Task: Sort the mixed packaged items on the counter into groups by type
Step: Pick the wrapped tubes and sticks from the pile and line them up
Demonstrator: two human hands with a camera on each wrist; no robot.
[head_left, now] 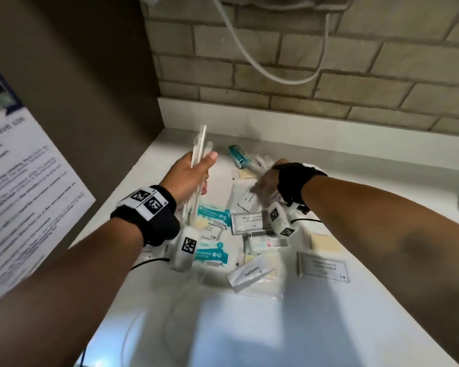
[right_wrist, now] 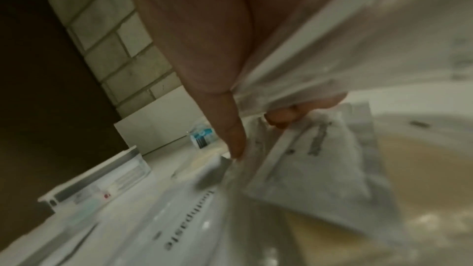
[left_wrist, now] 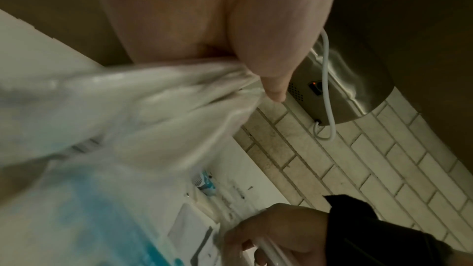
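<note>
White counter [head_left: 382, 197] against a tiled wall [head_left: 329, 62], strewn with sachets, teal packets and soap bars. Head view: left hand [head_left: 190, 176] raised, fingers and thumb curled round a bundle of clear-wrapped long items [head_left: 199, 152]; right hand [head_left: 268, 181] low among the pile, blurred. Left wrist view: thumb [left_wrist: 276, 52] pressing crinkled clear wrapping [left_wrist: 179, 96] against the fingers. Right wrist view: thumb [right_wrist: 230, 124] and fingertips [right_wrist: 284, 117] pinching a clear wrapper [right_wrist: 332, 52], with a printed sachet [right_wrist: 320, 161] just beyond the fingertips.
</note>
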